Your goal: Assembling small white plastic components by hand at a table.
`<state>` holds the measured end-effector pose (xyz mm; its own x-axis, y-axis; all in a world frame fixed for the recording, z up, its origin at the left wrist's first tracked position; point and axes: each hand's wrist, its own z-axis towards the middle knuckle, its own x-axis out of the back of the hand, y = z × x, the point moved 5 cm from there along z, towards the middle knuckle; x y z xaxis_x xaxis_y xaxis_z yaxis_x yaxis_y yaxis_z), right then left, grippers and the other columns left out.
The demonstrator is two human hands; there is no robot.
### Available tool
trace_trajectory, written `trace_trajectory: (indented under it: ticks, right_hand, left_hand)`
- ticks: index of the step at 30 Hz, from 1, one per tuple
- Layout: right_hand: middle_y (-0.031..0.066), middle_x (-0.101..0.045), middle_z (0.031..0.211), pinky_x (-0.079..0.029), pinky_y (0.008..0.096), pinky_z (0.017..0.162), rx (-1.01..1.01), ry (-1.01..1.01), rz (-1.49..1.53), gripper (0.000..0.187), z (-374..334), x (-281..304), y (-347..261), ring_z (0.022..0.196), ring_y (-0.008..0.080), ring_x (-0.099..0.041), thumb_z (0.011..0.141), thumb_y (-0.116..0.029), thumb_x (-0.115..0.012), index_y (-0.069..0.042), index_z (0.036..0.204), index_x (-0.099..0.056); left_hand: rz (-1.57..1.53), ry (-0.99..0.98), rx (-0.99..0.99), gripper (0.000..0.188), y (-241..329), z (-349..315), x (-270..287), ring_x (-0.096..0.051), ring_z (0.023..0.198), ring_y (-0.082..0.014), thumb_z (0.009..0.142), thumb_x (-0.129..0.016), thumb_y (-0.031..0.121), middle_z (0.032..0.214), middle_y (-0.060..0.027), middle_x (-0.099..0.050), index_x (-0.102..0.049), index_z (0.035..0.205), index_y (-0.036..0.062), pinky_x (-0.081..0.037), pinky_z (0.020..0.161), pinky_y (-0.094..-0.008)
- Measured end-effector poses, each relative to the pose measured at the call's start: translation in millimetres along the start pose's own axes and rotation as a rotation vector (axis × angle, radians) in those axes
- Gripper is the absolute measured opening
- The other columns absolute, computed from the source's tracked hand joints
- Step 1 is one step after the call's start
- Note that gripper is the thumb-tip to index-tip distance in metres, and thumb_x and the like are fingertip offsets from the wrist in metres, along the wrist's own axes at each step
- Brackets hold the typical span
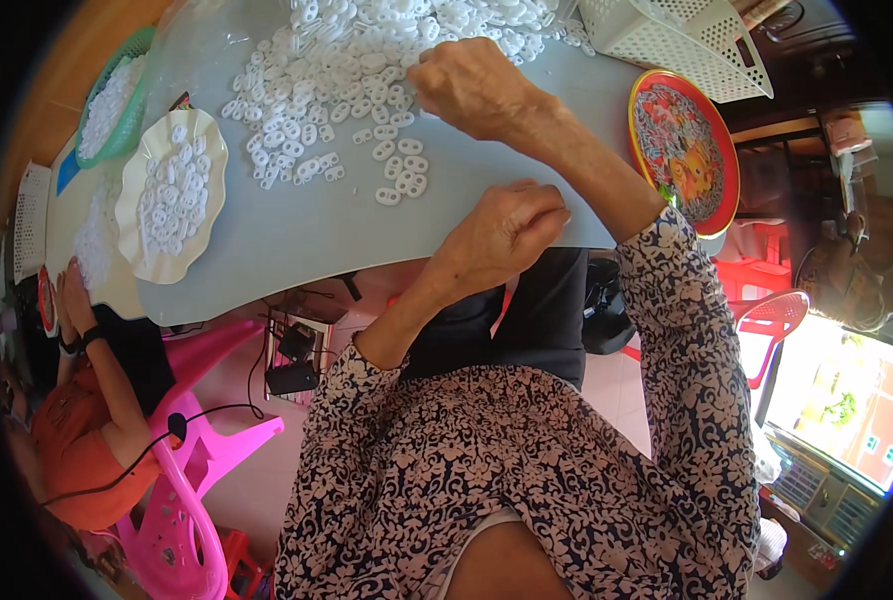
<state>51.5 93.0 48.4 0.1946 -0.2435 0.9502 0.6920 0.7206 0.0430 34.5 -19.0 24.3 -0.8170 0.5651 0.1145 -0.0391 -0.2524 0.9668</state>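
A large heap of small white plastic pieces [317, 85], oval with two holes each, spreads over the grey tabletop [307, 225]. My right hand [477, 88] is at the heap's right edge, its fingers curled in; whatever they hold is hidden. Closer to me, over the table's front edge, my left hand [507, 232] is closed with the thumb against the bent fingers, and I cannot make out anything in it. Several loose white pieces [404, 172] lie just to the left, between my hands and the heap.
A scalloped cream dish [127, 235] of finished-looking white pieces stands at left, beside a green basket [92, 140]. A red-rimmed round tray [735, 190] with small grey parts and a white perforated basket [667, 50] are at right. Another person [97, 430] works at far left near a pink chair [192, 480].
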Motion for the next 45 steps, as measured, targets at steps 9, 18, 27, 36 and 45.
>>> trace_trajectory:
  ticks: [9, 18, 27, 36, 45]
  right_hand:
    - [0.0090, -0.066, 0.070, -0.048, 0.0297, 0.057, -0.549, 0.099, 0.886, 0.016, -66.3, 17.1, 38.9, 0.059, 0.0125, -0.059, 0.077, -0.013, -0.062, -0.004, 0.087, -0.070]
    - [0.0001, -0.062, 0.071, -0.043, 0.0208, 0.057, -0.581, 0.070, 1.209, 0.017, -103.6, 18.2, 18.1, 0.064, 0.0048, -0.052, 0.086, -0.017, -0.063, -0.001, 0.089, -0.068]
    - [0.0001, -0.061, 0.069, -0.041, 0.0203, 0.053, -0.589, 0.142, 1.184, 0.017, -114.5, 16.7, 14.0, 0.061, 0.0044, -0.049, 0.088, -0.017, -0.061, -0.001, 0.091, -0.068]
    - [0.0076, -0.064, 0.064, -0.047, 0.0267, 0.056, -0.601, 0.211, 0.568, 0.015, -124.0, 43.1, 61.6, 0.055, 0.0123, -0.058, 0.081, -0.016, -0.063, -0.002, 0.079, -0.069]
    - [0.0143, -0.063, 0.069, -0.050, 0.0336, 0.063, -0.324, 0.044, 0.326, 0.010, -128.6, 34.7, 64.1, 0.061, 0.0257, -0.061, 0.073, -0.008, -0.062, -0.001, 0.078, -0.067]
  left_hand:
    - [-0.181, 0.318, 0.052, 0.015, -12.5, -5.7, 32.5, -0.051, 0.065, -0.0087, 0.089, -0.052, 0.013, 0.067, -0.0050, -0.054, -0.056, 0.084, -0.0003, -0.041, 0.061, -0.0246]
    - [0.032, 0.393, 0.109, 0.022, -11.1, 5.8, 57.5, -0.048, 0.060, -0.0060, 0.092, -0.051, 0.021, 0.067, -0.0014, -0.057, -0.059, 0.087, 0.0011, -0.037, 0.056, -0.0213]
    - [-0.016, 0.377, 0.076, 0.020, -18.2, 6.5, 47.0, -0.052, 0.061, -0.0063, 0.092, -0.052, 0.019, 0.070, -0.0016, -0.060, -0.060, 0.089, 0.0005, -0.038, 0.056, -0.0209]
    - [-0.047, 0.366, 0.161, 0.012, -18.5, 5.9, 37.3, -0.050, 0.061, -0.0061, 0.085, -0.054, 0.010, 0.069, -0.0006, -0.057, -0.059, 0.083, 0.0001, -0.038, 0.056, -0.0199]
    - [0.018, 0.383, 0.217, 0.015, -14.5, 0.7, 35.5, -0.047, 0.063, -0.0055, 0.086, -0.056, 0.014, 0.066, 0.0005, -0.055, -0.061, 0.083, 0.0010, -0.036, 0.062, -0.0200]
